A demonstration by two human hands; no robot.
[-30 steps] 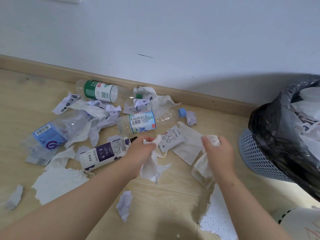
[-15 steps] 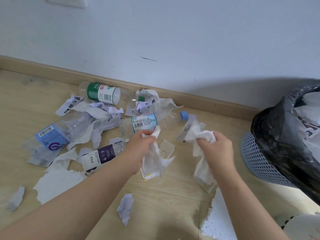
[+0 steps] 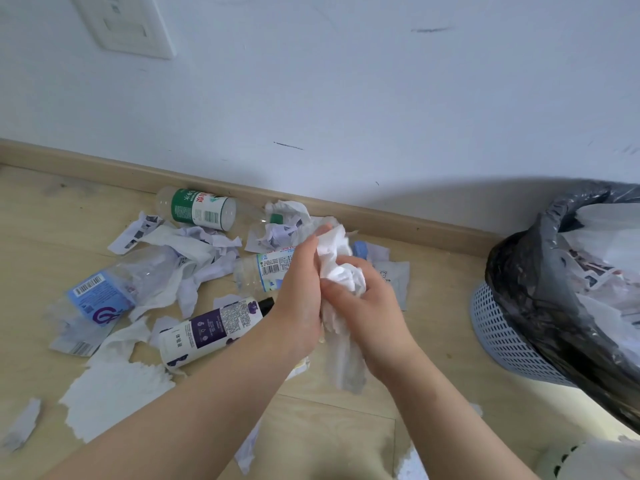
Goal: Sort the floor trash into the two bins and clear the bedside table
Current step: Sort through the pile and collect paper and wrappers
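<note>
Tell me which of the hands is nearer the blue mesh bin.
Right. The right hand is on the bin's side of the tissue wad both hands grip, with open floor between them; the left hand is on the wad's far side.

Floor: we see pale wood-look boards, smooth and matt.
Skirting: matching wood tone, smooth.
Wall: matt white paint with dark scuffs.
Tissue wad: soft, crumpled white paper in our hands.
Green-label bottle: clear glossy plastic.
Purple-label bottle: white plastic, slightly shiny.
Bin: pale blue perforated plastic.
Bin liner: thin black plastic film, wrinkled and glossy.
Floor scraps: torn, textured white paper.
</note>
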